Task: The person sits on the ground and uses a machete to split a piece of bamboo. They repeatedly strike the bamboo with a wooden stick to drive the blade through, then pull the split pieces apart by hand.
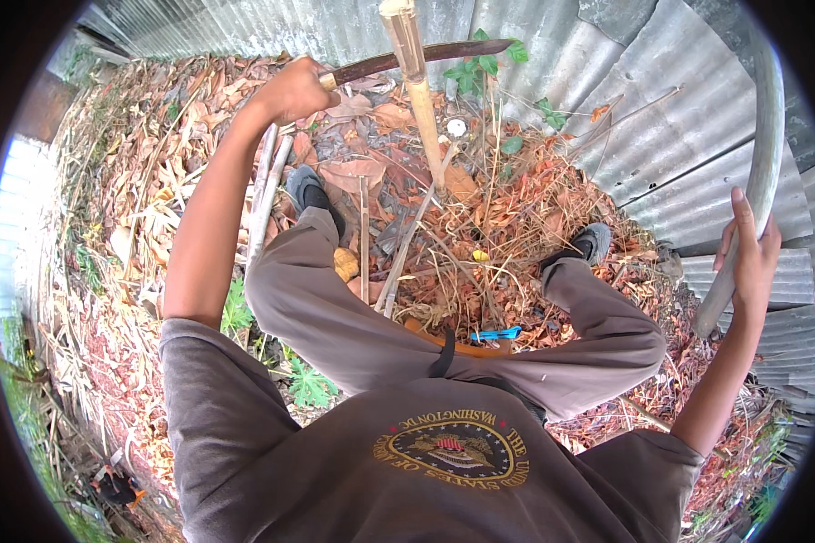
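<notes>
Swinging position, this looks like: your left hand [292, 89] is clenched round the handle of a long curved blade [426, 56], raised level with the top of an upright bamboo stake [417, 81] that stands in the ground between your feet. The blade's edge crosses just behind the stake near its cut top. Your right hand [753, 258] is out wide, fingers wrapped loosely on a grey curved pole [759, 172] leaning at the corrugated metal fence [679, 118]. You seem set for a chop, and the next stroke calls for a clean angle and feet well clear. Underfoot it's dry brown leaves [507, 208], twigs and scattered green weeds [310, 385], hemmed in by sheet metal on the far and right sides.
</notes>
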`<move>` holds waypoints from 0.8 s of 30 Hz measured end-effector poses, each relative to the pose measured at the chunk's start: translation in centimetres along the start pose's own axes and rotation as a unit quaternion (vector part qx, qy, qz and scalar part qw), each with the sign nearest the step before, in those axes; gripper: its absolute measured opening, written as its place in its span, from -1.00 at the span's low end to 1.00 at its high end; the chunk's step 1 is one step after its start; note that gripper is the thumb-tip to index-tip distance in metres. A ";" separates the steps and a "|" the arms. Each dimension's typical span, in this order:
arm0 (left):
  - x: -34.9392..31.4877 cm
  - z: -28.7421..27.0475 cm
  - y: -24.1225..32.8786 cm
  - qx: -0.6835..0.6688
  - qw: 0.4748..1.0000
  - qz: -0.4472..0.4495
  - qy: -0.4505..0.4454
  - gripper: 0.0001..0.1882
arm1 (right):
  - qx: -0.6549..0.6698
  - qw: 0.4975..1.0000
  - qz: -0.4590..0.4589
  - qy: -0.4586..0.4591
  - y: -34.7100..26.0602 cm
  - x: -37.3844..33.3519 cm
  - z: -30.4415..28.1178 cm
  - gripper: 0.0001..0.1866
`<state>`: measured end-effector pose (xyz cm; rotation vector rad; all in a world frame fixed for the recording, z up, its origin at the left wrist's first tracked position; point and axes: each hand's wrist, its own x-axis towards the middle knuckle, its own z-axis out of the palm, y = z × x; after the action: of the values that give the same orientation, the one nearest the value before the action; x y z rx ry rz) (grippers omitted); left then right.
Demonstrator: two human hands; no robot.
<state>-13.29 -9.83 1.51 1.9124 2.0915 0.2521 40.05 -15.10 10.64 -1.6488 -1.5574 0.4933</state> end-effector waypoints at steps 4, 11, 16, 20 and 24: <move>-0.4 -0.1 -3.2 0.037 0.998 0.026 0.048 -0.53 | -0.169 0.975 0.012 0.143 12.2 -3.3 -9.8 -0.58; -1.2 -0.5 -1.6 0.041 0.997 -0.063 0.005 -0.57 | -0.255 0.937 0.222 0.094 34.4 -18.6 -5.1 -0.51; -0.9 -0.5 -0.7 0.055 0.998 -0.014 -0.016 -0.62 | -0.041 0.947 0.292 0.123 42.5 -33.0 5.0 -0.48; -2.5 0.0 1.5 0.002 0.999 -0.018 0.028 -0.60 | -0.029 0.890 0.432 0.139 42.4 -39.6 8.9 -0.47; -3.0 0.0 5.0 -0.186 0.967 -0.153 -0.081 -0.60 | -0.115 0.857 0.498 0.063 43.9 -41.1 7.7 -0.46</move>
<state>-8.36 -12.35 3.39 1.3316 2.0235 0.3728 55.84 -49.01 -37.09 -2.5677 -0.5566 0.7073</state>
